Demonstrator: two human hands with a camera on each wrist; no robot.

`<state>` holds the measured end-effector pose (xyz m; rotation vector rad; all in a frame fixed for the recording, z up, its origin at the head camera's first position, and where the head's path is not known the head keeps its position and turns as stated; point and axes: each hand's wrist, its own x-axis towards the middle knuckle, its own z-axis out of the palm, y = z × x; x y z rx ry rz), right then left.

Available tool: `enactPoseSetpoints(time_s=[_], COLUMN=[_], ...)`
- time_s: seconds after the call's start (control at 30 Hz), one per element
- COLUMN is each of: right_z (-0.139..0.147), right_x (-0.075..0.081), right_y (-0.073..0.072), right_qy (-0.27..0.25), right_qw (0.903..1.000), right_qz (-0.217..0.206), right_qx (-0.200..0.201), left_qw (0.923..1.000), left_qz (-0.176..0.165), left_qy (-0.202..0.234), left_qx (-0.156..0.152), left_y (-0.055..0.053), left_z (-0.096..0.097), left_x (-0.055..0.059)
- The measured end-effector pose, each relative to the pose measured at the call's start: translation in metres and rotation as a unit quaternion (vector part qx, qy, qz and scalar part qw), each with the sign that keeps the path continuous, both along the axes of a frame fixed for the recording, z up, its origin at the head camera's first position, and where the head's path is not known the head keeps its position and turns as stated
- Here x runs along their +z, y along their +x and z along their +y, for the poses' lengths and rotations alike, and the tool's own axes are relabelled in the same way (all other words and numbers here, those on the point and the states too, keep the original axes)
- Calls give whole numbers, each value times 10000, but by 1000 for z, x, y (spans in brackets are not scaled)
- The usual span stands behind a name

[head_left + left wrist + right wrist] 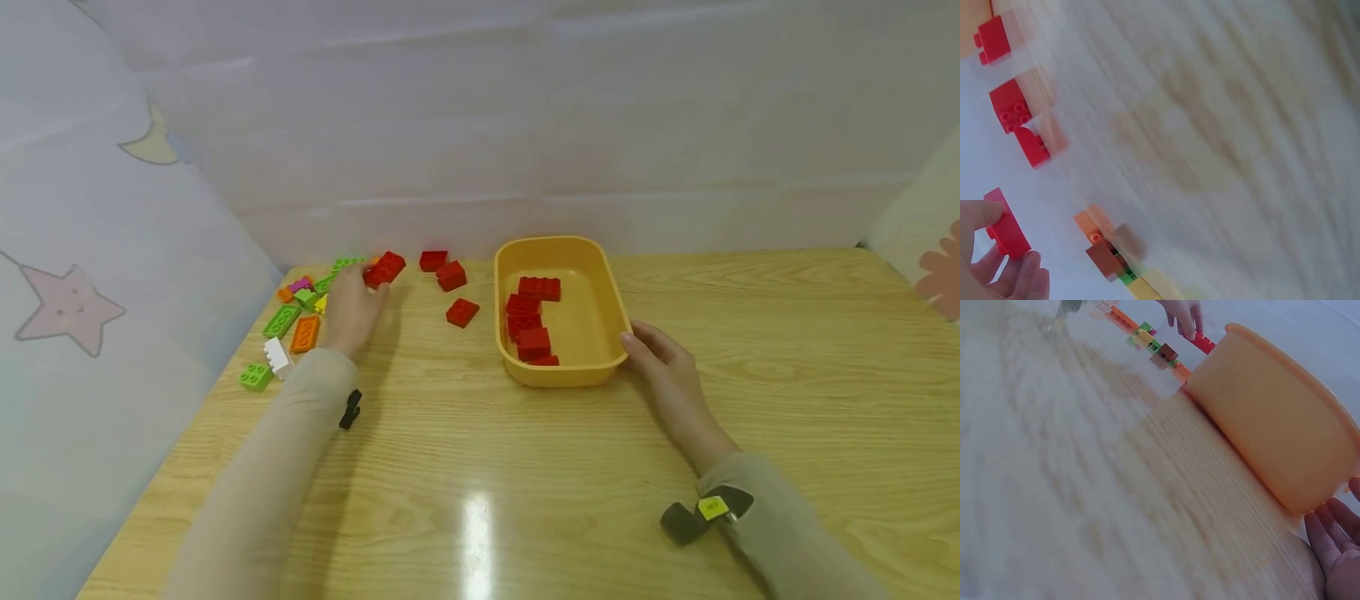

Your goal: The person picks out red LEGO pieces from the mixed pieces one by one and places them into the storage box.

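In the head view my left hand [354, 310] pinches a red toy brick [386, 270] between thumb and fingers, raised over the far left of the table. The left wrist view shows the same brick [1009, 226] on edge in the fingers. My right hand [667, 375] holds the near right corner of a yellow plastic box [566, 377], its thumb at the rim and fingers along the outer wall. Several red bricks [534, 342] lie inside the box, along its left side. Between the left hand and the box, more red bricks [462, 312] rest on the table.
Loose green [282, 320], orange [305, 333], white [277, 357] and other coloured bricks lie to the left of my left hand. The wooden table [420, 467] meets a papered wall [450, 125] at the back and another at the left.
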<state>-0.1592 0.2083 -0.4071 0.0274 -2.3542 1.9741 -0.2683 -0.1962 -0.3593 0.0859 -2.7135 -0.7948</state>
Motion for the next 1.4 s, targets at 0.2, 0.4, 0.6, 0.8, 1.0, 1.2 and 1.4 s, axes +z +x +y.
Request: enactPoseSetpoints(time_s=[0.2, 0.4, 0.6, 0.8, 1.0, 1.2, 1.4], right_z=[-1, -1, 0, -1, -1, -2, -2], right_x=[1, 2, 1, 0, 1, 1, 1], right_y=[1, 1, 0, 0, 0, 0, 0], right_qy=[3, -89, -69, -113, -153, -168, -134], right_qw=[10000, 10000, 10000, 9999, 9999, 9999, 9999], right_qz=[-10, -14, 10, -14, -13, 36, 37], right_qx=[-29, -35, -33, -11, -3, -16, -35], left_qw=[9993, 9985, 9966, 9932, 9892, 9828, 9770], left_qz=[287, 346, 373, 404, 347, 493, 552], left_qy=[-138, -161, -216, -175, -456, -706, -752], left_qx=[-204, -386, -705, -1074, -1345, -1635, -1917], left_y=[2, 5, 9, 14, 19, 24, 28], left_z=[7, 16, 29, 47, 70, 86, 104], left_x=[2, 5, 8, 9, 13, 16, 19])
